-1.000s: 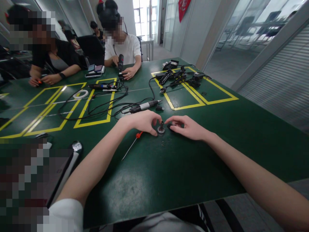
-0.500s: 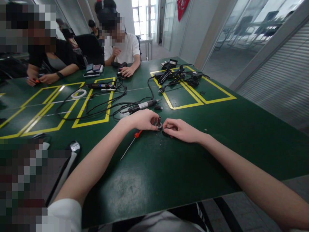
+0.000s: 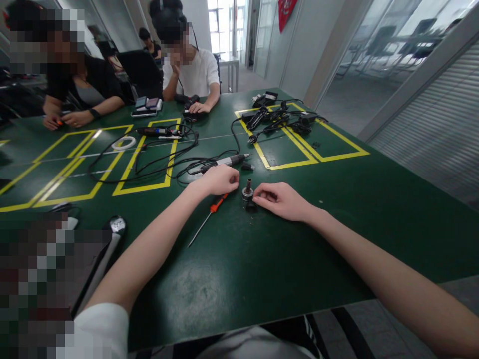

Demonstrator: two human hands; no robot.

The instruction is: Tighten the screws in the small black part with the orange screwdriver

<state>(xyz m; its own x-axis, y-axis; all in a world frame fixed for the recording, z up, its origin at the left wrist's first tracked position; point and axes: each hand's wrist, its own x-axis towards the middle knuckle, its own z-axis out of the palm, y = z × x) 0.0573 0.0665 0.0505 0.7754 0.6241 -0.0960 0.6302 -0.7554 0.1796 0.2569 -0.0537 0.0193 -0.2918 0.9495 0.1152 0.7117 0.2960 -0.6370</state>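
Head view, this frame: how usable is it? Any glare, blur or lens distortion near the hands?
Head view: wide-angle bending stretches the forearms and table edge; the windows behind are blown out, with a dull sheen on the green top; left hand, right hand and the small metal part between them are fairly sharp; faces are pixelated.

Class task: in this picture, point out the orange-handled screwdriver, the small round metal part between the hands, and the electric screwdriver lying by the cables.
orange-handled screwdriver [image 3: 218,203], head view, on its handle.
small round metal part [image 3: 247,192], head view, on its base.
electric screwdriver [image 3: 226,161], head view, on its silver barrel.
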